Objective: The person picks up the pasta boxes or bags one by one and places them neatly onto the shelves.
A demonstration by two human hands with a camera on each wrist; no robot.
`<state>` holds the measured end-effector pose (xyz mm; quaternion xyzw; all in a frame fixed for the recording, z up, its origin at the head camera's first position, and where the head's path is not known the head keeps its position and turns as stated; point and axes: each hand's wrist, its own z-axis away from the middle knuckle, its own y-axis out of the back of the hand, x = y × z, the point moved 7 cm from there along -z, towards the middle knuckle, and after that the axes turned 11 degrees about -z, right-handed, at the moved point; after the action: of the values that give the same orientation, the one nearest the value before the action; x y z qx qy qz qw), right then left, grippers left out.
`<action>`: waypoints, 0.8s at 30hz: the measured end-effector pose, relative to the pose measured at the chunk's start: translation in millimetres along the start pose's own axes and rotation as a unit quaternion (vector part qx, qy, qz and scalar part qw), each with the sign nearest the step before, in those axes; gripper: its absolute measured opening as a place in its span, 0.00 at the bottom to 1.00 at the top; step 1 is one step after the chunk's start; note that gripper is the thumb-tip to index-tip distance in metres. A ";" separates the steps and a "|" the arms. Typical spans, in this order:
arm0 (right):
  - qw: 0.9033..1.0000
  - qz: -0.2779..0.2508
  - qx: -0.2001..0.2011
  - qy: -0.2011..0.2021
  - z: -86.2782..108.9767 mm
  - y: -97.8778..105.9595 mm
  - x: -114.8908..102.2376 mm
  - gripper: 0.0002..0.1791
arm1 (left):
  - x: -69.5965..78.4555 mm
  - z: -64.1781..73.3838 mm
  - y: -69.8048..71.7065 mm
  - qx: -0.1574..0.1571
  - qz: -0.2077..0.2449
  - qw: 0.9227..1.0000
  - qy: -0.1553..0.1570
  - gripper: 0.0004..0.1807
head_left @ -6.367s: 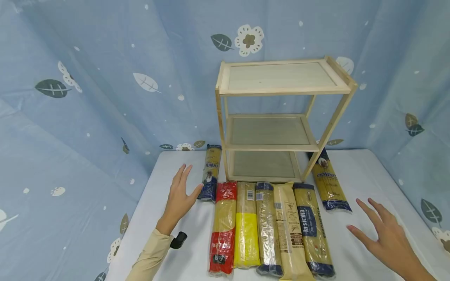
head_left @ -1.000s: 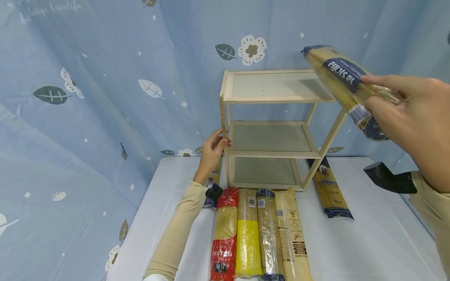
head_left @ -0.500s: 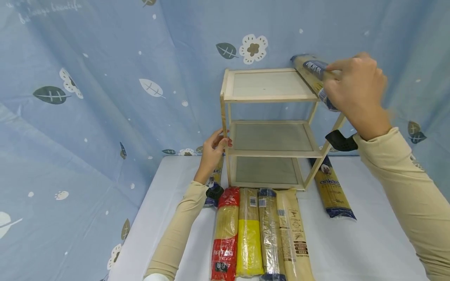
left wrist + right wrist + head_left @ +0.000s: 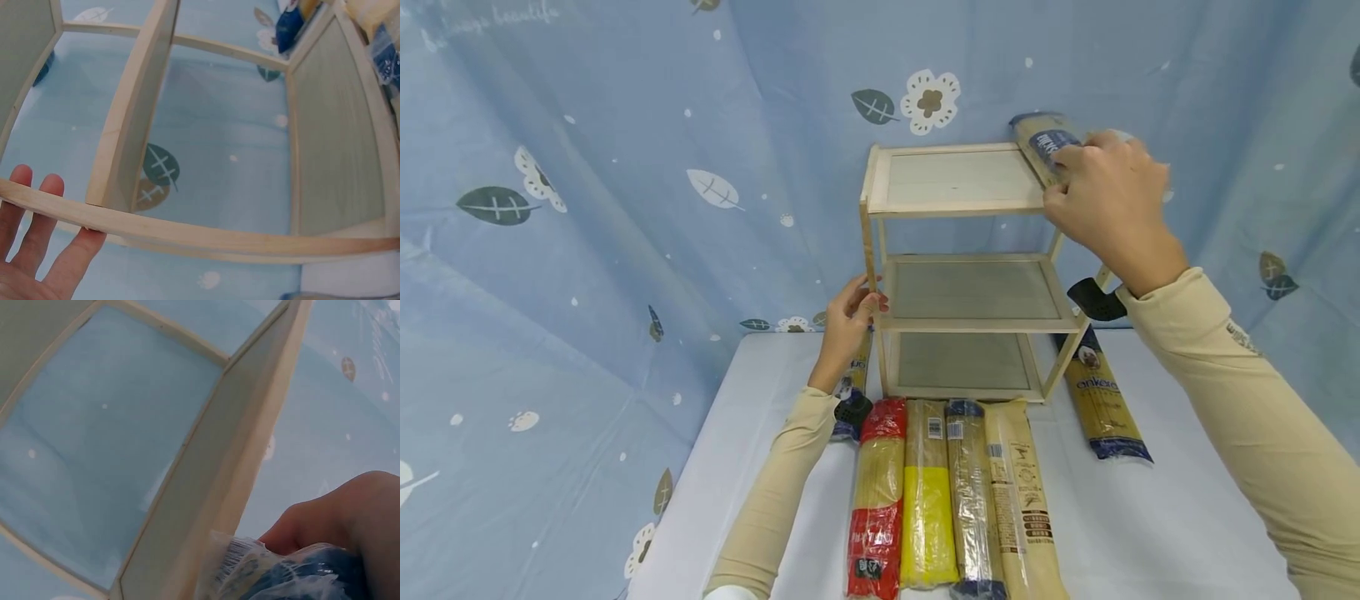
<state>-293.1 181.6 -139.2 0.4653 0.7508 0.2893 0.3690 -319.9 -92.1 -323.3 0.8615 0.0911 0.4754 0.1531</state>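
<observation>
In the head view, my right hand [image 4: 1108, 196] grips a blue-labelled spaghetti pack [image 4: 1047, 142] at the right end of the wooden rack's top shelf [image 4: 958, 179]. The pack's near end is hidden behind the hand there, but its crinkled blue end [image 4: 294, 578] shows in the right wrist view beside the shelf edge. My left hand [image 4: 848, 321] holds the rack's left front post at middle-shelf height. In the left wrist view the fingers [image 4: 47, 194] of that hand curl around the wooden post [image 4: 187, 228].
Before the rack lie a red pack [image 4: 877, 500], a yellow pack [image 4: 928, 500], a blue-ended pack [image 4: 973, 500] and a beige pack [image 4: 1024, 500]. Another spaghetti pack [image 4: 1105, 400] lies right of the rack, and one [image 4: 853, 375] lies left, partly behind the left wrist. A patterned curtain [image 4: 625, 167] hangs behind.
The blue-labelled spaghetti pack left the row on the table. My right hand has carried it left onto the top shelf's right end. My left hand went to the post earlier and stays there.
</observation>
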 end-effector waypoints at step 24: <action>0.999 -0.038 -0.011 -0.004 28.0 13.9 -3.6 0.22 | -2.6 -1.3 -0.4 0.007 0.002 1.000 -0.006 0.18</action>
<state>-262.2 186.4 -143.1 0.4334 0.7635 0.2812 0.3875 -322.3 -92.3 -324.9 0.8654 0.0920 0.4701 0.1469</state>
